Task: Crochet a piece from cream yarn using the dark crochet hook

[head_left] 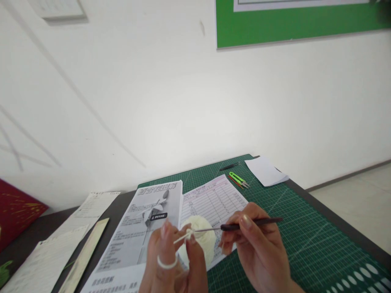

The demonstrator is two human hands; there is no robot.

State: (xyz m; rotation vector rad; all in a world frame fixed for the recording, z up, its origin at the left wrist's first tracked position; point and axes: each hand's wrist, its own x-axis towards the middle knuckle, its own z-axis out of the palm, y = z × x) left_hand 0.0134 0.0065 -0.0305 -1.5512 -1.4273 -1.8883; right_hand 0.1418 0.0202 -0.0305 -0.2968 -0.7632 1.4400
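Note:
My right hand [259, 244] is closed round the dark handle of a crochet hook [269, 221], whose thin metal shaft points left. The hook's tip meets a small piece of white crochet work [190, 233] pinched between the thumb and fingers of my left hand [177, 256]. White yarn runs taut over the left fingers and loops round one of them. Behind the hands a ball of cream-white yarn [201, 240] rests on the papers, partly hidden by the left hand.
A printed flower pattern sheet [128, 228] and a lined form [210, 199] lie on the green cutting mat [305, 244]. Green thread snips [238, 179], a dark pen-like tool [229, 166] and white paper [265, 171] are farther back. Handwritten sheets [51, 256] and a ruler-like strip [85, 256] lie left.

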